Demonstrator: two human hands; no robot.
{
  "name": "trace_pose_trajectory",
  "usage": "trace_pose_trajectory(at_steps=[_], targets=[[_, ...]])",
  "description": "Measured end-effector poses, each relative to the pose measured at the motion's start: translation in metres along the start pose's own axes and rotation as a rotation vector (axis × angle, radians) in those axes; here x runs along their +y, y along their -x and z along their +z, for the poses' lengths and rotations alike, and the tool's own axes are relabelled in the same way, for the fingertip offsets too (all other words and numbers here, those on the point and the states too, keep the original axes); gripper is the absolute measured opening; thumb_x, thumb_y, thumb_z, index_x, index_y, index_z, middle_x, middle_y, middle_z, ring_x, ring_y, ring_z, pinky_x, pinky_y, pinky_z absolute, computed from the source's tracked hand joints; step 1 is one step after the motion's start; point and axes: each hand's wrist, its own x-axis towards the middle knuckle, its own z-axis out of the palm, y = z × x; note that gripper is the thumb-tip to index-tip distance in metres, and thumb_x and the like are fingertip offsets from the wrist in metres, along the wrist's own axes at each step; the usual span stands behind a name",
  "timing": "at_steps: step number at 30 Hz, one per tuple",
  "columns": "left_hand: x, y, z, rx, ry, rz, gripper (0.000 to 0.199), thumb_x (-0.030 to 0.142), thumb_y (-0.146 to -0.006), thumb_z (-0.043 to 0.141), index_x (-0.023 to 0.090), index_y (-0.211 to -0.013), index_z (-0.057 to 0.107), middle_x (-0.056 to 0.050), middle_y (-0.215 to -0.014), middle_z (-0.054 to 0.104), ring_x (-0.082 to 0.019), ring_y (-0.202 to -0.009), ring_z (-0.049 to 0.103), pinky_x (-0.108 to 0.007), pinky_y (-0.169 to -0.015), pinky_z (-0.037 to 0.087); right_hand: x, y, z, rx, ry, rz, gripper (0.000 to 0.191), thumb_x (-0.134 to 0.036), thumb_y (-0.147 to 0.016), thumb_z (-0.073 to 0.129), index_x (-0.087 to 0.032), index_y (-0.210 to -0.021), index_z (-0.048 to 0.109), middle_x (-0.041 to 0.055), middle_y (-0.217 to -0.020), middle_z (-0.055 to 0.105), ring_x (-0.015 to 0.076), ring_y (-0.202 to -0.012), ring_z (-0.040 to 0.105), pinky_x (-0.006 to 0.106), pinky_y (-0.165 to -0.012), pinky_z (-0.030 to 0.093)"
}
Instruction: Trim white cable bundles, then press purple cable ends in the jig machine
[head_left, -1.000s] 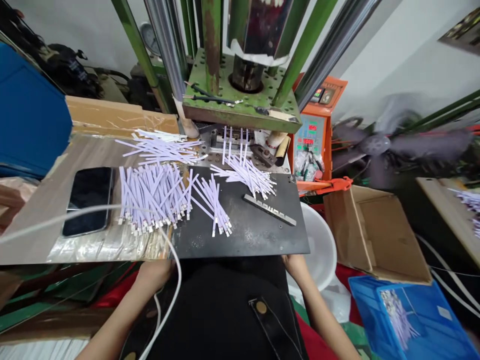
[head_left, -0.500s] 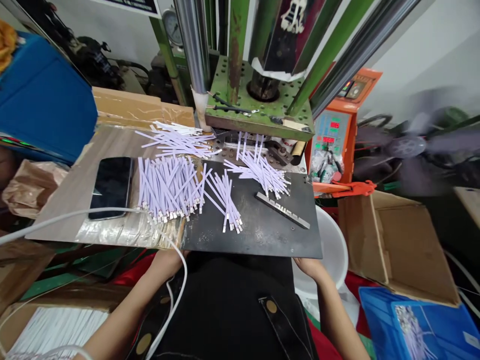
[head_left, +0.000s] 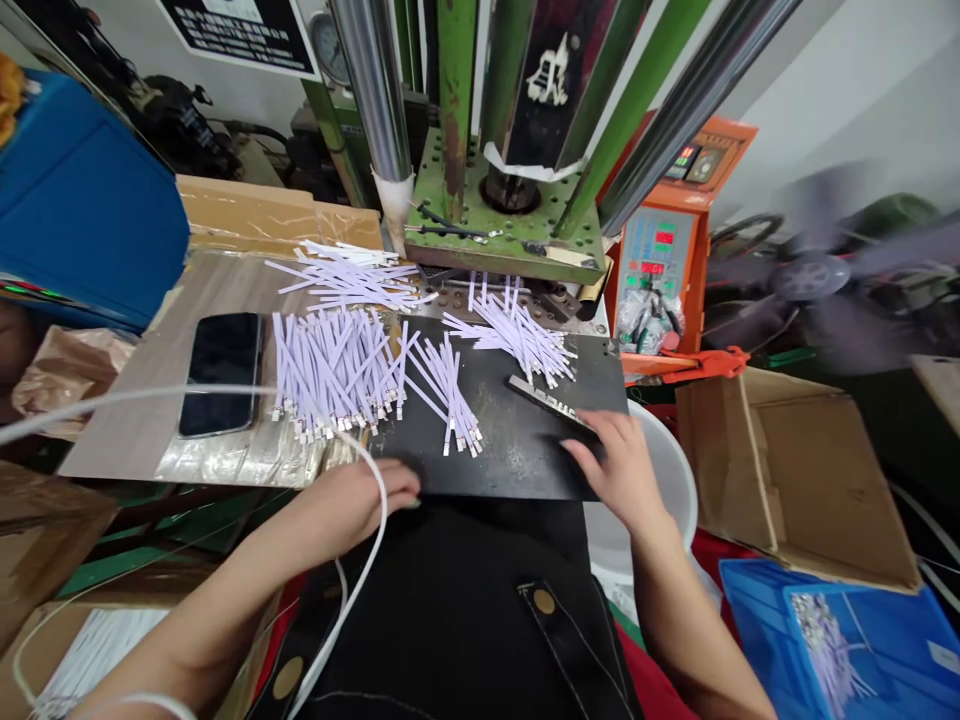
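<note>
My left hand is over the table's front edge, its fingers loosely bent and nothing visible in them. A white cable passes in front of it. My right hand reaches over the black plate, fingers at the near end of a notched metal bar and thumb apart from it. The bar lies slanted on the plate. Left of it lies a small bunch of lilac strip leads with metal ends. A large pile of the same leads sits further left, and another bunch lies behind the bar.
A green press stands behind the plate. A phone lies at the left, and the white cable hangs across the front. To the right are an orange control box, a white bucket, an open carton and a spinning fan.
Both hands have come up from below the table's front edge. The left is now above the edge, and the right has reached the metal bar. The camera view has shifted slightly.
</note>
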Motion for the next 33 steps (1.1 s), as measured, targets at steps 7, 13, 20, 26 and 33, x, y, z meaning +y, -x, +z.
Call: trace_pose_trajectory(at_steps=[7,13,20,26,33], targets=[[-0.017,-0.083,0.001,0.148,-0.463,0.323,0.053,-0.006,-0.087,0.039,0.02,-0.124,0.068,-0.011,-0.133,0.065,-0.024,-0.104,0.067,-0.036,-0.082,0.056,0.027,-0.017,0.014,-0.081,-0.014,-0.293,0.017,-0.024,-0.099,0.055,-0.015,-0.107,0.068,0.0115,-0.096,0.067,0.0241,-0.091,0.057,0.04,-0.082,0.049],[-0.021,-0.089,-0.002,0.217,-0.384,0.464,0.04,0.001,-0.095,0.043,0.02,-0.117,0.071,-0.006,-0.12,0.072,-0.019,-0.103,0.069,-0.032,-0.087,0.057,-0.03,-0.011,0.029,-0.246,-0.114,-0.491,0.017,-0.022,-0.1,0.055,-0.016,-0.109,0.068,0.0101,-0.098,0.068,0.0219,-0.092,0.056,0.036,-0.079,0.045],[-0.001,-0.055,-0.034,0.495,-0.02,0.363,0.024,0.011,-0.097,0.057,0.018,-0.115,0.072,-0.008,-0.115,0.073,-0.016,-0.107,0.07,-0.027,-0.099,0.055,-0.053,-0.069,0.039,-0.41,-0.139,-0.423,0.023,-0.036,-0.1,0.058,-0.017,-0.102,0.07,0.0095,-0.098,0.068,0.0212,-0.094,0.061,0.034,-0.086,0.048],[0.001,-0.037,-0.021,0.715,0.473,-0.116,0.022,0.027,-0.089,0.072,0.024,-0.11,0.077,-0.005,-0.122,0.07,-0.015,-0.099,0.069,-0.026,-0.09,0.059,-0.107,-0.109,0.059,-0.572,0.003,-0.011,0.052,-0.034,-0.091,0.071,-0.012,-0.133,0.051,0.0195,-0.116,0.066,0.0308,-0.104,0.066,0.039,-0.084,0.051],[0.0,-0.042,-0.003,0.749,1.01,-0.335,0.029,0.039,-0.071,0.086,0.019,-0.089,0.076,-0.006,-0.099,0.074,-0.017,-0.087,0.071,-0.031,-0.086,0.06,-0.103,-0.133,0.042,-0.648,0.048,0.045,0.028,-0.019,-0.093,0.061,-0.014,-0.119,0.067,0.014,-0.104,0.073,0.028,-0.099,0.068,0.037,-0.085,0.05]])
